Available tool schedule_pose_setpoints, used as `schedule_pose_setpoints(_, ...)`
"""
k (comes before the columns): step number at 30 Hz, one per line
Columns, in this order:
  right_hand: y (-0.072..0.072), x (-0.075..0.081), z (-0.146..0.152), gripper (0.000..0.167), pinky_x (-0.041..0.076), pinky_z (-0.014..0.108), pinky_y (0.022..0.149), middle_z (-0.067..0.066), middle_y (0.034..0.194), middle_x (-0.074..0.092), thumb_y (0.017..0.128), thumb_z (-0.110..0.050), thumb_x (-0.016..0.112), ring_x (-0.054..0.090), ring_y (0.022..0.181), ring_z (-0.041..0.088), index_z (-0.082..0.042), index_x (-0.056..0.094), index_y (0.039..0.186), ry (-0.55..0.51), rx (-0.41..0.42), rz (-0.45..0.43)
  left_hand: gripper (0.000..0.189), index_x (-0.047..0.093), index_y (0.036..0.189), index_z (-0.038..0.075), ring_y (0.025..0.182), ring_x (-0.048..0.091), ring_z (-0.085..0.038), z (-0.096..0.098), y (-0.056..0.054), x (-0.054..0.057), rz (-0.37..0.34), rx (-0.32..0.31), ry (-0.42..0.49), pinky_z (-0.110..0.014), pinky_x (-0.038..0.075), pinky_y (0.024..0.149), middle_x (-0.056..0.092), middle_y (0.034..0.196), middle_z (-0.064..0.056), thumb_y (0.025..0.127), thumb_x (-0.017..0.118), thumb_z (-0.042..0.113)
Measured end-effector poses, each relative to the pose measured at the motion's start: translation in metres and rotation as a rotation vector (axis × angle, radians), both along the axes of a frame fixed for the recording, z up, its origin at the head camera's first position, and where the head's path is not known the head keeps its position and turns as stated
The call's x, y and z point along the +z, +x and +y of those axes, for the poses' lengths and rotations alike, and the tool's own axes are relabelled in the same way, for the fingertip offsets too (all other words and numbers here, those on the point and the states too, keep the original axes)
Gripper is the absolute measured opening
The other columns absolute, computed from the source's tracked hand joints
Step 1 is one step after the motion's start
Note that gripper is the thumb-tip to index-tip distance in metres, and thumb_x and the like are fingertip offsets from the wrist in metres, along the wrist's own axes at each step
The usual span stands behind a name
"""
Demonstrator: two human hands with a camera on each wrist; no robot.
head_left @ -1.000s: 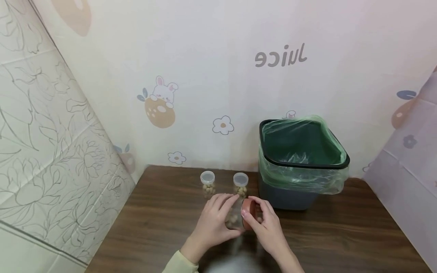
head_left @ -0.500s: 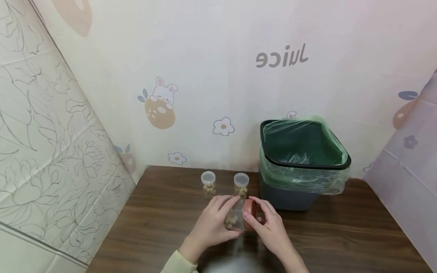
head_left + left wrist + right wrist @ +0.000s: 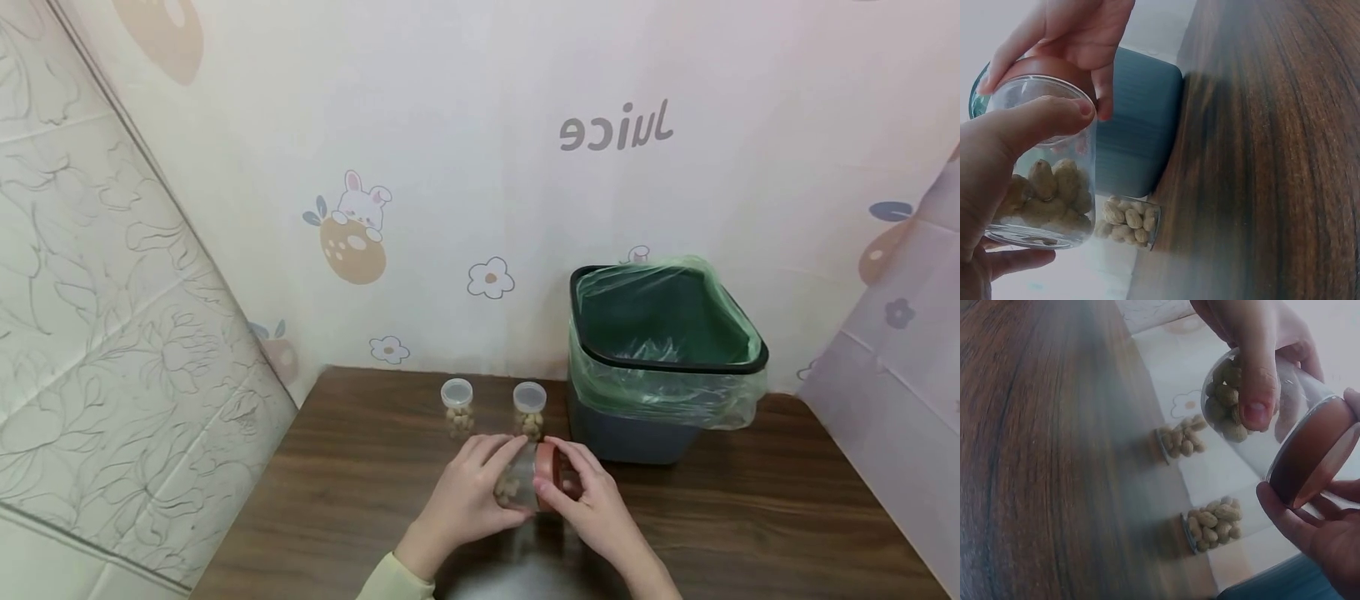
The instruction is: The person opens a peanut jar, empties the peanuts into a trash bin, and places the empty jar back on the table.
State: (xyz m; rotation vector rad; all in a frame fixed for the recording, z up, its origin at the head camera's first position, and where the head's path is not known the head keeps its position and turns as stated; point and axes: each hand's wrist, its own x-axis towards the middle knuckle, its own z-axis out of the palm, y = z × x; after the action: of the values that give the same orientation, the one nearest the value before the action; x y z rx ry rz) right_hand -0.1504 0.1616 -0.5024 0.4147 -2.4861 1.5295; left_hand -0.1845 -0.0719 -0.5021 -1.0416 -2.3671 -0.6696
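Note:
A clear jar (image 3: 1054, 147) partly filled with peanuts in their shells (image 3: 1047, 190) is held tilted on its side above the table. My left hand (image 3: 468, 496) grips the jar's body, thumb on one side and fingers on the other. At the mouth end, my right hand (image 3: 592, 504) holds the reddish-brown lid (image 3: 1313, 453) by its rim, with thumb and fingers spread around it. The lid sits at the jar's mouth; whether it is loose cannot be told. In the head view my fingers hide parts of the jar.
Two smaller clear jars of peanuts, a left one (image 3: 458, 408) and a right one (image 3: 530, 410), stand with pale lids behind my hands. A bin (image 3: 637, 437) with a green liner (image 3: 660, 396) stands at the back right of the brown wooden table (image 3: 360, 467), against a patterned wall.

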Motion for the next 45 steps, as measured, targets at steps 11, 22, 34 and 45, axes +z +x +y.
schedule_pose_setpoints(11,0.0012,0.0029,0.0107,0.067,0.063,0.036,0.09,-0.006,0.143,0.061,0.09,-0.031,0.093,0.066,0.117,0.009,-0.016,0.063,0.149,0.07,0.101,0.122,0.102,0.063,0.152,0.015,0.124,0.067,-0.019,-0.0019,0.0022,0.0013,-0.105,-0.033,0.013,-0.041,0.06,0.102,0.071,0.136,-0.004,0.066,0.104,0.052)
schedule_pose_setpoints(22,0.0016,0.0016,0.0087,0.067,0.063,0.041,0.085,-0.007,0.144,0.062,0.09,-0.032,0.093,0.065,0.113,0.009,-0.019,0.063,0.149,0.064,0.097,0.102,0.102,0.065,0.15,0.014,0.123,0.067,-0.02,-0.0029,0.0047,0.004,-0.096,-0.026,0.006,-0.042,0.06,0.101,0.071,0.135,-0.004,0.065,0.105,0.052)
schedule_pose_setpoints(34,0.0028,0.001,0.0078,0.069,0.062,0.037,0.093,-0.001,0.151,0.058,0.095,-0.027,0.089,0.064,0.125,0.018,-0.027,0.055,0.155,-0.032,0.125,0.02,0.101,0.065,0.146,0.015,0.122,0.066,-0.019,-0.0018,0.0013,-0.0002,-0.044,-0.014,0.004,-0.039,0.059,0.102,0.07,0.134,-0.003,0.062,0.106,0.052)
schedule_pose_setpoints(45,0.0039,0.0032,0.0045,0.083,0.064,0.04,0.089,0.013,0.158,0.05,0.095,-0.032,0.087,0.067,0.13,0.036,-0.028,0.04,0.163,-0.07,0.057,-0.108,0.1,0.066,0.144,0.015,0.121,0.065,-0.02,-0.0015,-0.0015,-0.0017,0.022,0.009,-0.003,-0.038,0.058,0.101,0.069,0.132,-0.001,0.059,0.106,0.05)
